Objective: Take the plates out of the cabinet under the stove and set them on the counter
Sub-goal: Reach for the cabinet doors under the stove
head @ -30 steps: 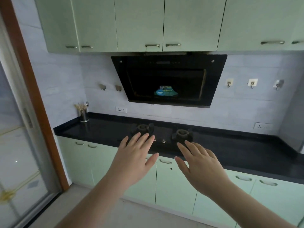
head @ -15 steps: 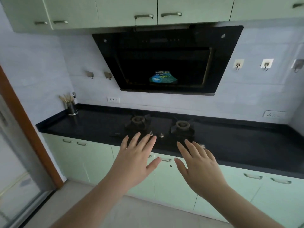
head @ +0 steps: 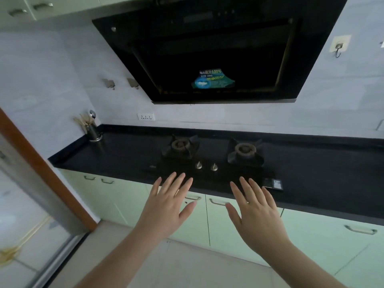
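Note:
A two-burner gas stove (head: 212, 156) is set into the black counter (head: 322, 173). Below it, the pale green cabinet (head: 220, 223) has two doors, both closed, with metal handles near the top. No plates are visible. My left hand (head: 168, 206) and my right hand (head: 255, 210) are stretched out in front of the cabinet doors with fingers spread and straight, holding nothing and touching nothing.
A black range hood (head: 218, 53) hangs over the stove. A metal cup of chopsticks (head: 92, 129) stands at the counter's far left corner. A small dark device (head: 274, 183) lies right of the stove. A brown door frame (head: 41, 169) is at the left.
The view has come closer to the stove and tilted down. Both hands stay spread and empty, now lower against the cabinet doors.

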`<state>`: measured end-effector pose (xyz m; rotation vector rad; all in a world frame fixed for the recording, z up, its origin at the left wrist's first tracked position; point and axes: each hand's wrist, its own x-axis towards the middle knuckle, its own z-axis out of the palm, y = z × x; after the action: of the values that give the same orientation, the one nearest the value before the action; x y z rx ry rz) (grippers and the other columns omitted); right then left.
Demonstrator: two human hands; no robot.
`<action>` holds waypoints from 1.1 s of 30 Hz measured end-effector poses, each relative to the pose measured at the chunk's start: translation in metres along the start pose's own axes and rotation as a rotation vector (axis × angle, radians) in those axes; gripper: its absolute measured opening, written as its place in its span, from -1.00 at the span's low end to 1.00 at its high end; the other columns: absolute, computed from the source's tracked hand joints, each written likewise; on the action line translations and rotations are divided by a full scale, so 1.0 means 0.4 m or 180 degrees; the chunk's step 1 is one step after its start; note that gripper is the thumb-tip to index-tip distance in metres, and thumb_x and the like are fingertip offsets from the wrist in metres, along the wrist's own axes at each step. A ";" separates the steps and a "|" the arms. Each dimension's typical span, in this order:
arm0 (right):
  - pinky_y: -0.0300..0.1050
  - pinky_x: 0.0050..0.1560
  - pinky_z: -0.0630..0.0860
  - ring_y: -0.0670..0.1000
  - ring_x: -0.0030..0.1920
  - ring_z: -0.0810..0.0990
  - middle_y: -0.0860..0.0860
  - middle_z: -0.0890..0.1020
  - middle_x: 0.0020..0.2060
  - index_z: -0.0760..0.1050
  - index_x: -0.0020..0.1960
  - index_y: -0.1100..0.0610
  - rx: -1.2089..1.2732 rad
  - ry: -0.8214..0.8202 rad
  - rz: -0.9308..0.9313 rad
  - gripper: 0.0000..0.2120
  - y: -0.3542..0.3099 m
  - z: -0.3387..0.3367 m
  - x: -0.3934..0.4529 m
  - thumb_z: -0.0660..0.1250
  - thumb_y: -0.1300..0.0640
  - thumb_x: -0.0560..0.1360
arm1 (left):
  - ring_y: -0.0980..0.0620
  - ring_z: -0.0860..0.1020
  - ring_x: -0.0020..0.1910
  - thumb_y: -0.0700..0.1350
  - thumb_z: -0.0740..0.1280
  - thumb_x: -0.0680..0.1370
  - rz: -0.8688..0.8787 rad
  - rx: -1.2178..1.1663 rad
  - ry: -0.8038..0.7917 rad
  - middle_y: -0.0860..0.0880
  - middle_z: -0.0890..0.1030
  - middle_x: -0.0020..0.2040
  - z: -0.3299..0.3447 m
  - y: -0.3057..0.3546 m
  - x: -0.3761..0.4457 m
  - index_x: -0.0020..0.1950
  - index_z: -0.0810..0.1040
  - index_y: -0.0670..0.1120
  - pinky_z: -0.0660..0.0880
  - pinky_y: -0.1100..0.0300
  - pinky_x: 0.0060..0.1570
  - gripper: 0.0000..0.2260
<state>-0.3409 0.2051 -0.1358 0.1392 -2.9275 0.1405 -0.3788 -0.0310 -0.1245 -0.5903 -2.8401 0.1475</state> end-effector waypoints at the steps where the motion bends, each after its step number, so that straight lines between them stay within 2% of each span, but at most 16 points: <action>1: 0.05 0.47 -0.06 0.11 0.54 0.19 0.05 0.28 0.52 0.20 0.54 -0.01 -0.0002 -0.0052 0.0022 -0.32 -0.008 0.012 0.021 -0.26 -0.27 0.56 | -0.08 0.29 0.52 0.25 -0.08 0.64 0.0019 -0.0019 -0.0010 -0.05 0.37 0.52 0.020 -0.016 0.013 0.54 0.30 -0.01 0.26 -0.17 0.45 -0.43; 3: 0.07 0.46 0.03 0.12 0.51 0.26 0.07 0.34 0.49 0.27 0.52 0.02 0.0012 -0.0096 0.0039 -0.35 -0.027 0.041 0.063 -0.19 -0.26 0.58 | -0.09 0.29 0.51 0.25 -0.10 0.65 0.0076 -0.0083 -0.0013 -0.05 0.37 0.52 0.060 -0.047 0.044 0.54 0.28 0.00 0.27 -0.15 0.44 -0.43; 5: 0.07 0.47 0.01 0.11 0.52 0.24 0.06 0.33 0.50 0.26 0.52 0.01 0.0009 -0.0144 0.0027 -0.36 -0.048 0.078 0.110 -0.15 -0.28 0.58 | -0.10 0.28 0.52 0.25 -0.12 0.65 0.0112 -0.0165 0.0013 -0.04 0.36 0.52 0.103 -0.079 0.078 0.55 0.27 0.02 0.27 -0.14 0.45 -0.44; 9: 0.06 0.47 -0.01 0.09 0.53 0.21 0.05 0.28 0.52 0.23 0.54 0.02 -0.0035 -0.0178 0.0035 -0.35 -0.111 0.155 0.220 -0.06 -0.31 0.58 | -0.11 0.12 0.57 0.25 -0.06 0.65 0.0237 -0.0285 0.0124 -0.03 0.21 0.59 0.190 -0.158 0.153 0.59 0.18 0.03 0.12 -0.14 0.51 -0.45; 12: 0.05 0.48 0.02 0.09 0.53 0.20 0.05 0.27 0.53 0.21 0.54 0.05 0.0072 -0.0125 0.0196 -0.33 -0.183 0.214 0.298 -0.07 -0.30 0.57 | -0.12 0.09 0.58 0.24 -0.01 0.65 0.0390 -0.0387 0.0175 -0.04 0.16 0.60 0.246 -0.221 0.210 0.60 0.15 0.02 0.10 -0.15 0.51 -0.44; 16: 0.02 0.51 -0.08 0.06 0.57 0.04 0.03 0.13 0.57 0.06 0.59 0.02 0.0214 -0.0135 0.0285 -0.33 -0.256 0.296 0.383 -0.15 -0.29 0.58 | -0.12 0.12 0.57 0.24 -0.02 0.65 0.0641 -0.0519 0.0074 -0.06 0.20 0.59 0.329 -0.295 0.273 0.59 0.16 0.01 0.15 -0.15 0.50 -0.44; 23: 0.03 0.53 -0.07 0.05 0.57 0.01 0.02 0.11 0.58 0.03 0.59 0.02 0.0456 -0.0316 0.0594 -0.36 -0.251 0.427 0.429 -0.10 -0.25 0.59 | -0.13 0.25 0.53 0.20 -0.06 0.67 0.0796 -0.0698 -0.0445 -0.11 0.31 0.54 0.506 -0.297 0.330 0.56 0.27 -0.06 0.27 -0.15 0.45 -0.45; 27: 0.06 0.50 0.07 0.08 0.54 0.17 0.04 0.25 0.53 0.16 0.56 0.06 0.0428 -0.0587 0.0608 -0.40 -0.190 0.518 0.401 0.01 -0.19 0.60 | -0.15 0.24 0.53 0.18 -0.04 0.66 0.0660 -0.0690 -0.0744 -0.13 0.31 0.54 0.613 -0.281 0.328 0.55 0.29 -0.09 0.27 -0.14 0.46 -0.45; 33: 0.05 0.50 -0.03 0.10 0.55 0.14 0.05 0.23 0.54 0.12 0.57 0.07 0.0472 -0.1102 0.0463 -0.39 -0.109 0.685 0.392 -0.05 -0.19 0.61 | -0.16 0.25 0.53 0.18 -0.08 0.67 0.0680 -0.0709 -0.1222 -0.14 0.32 0.53 0.735 -0.221 0.324 0.54 0.30 -0.10 0.26 -0.16 0.45 -0.44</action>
<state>-0.5443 0.1201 -0.3659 -0.0319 -3.2702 0.3937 -0.6015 -0.0743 -0.3689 -1.0122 -3.1793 -0.0245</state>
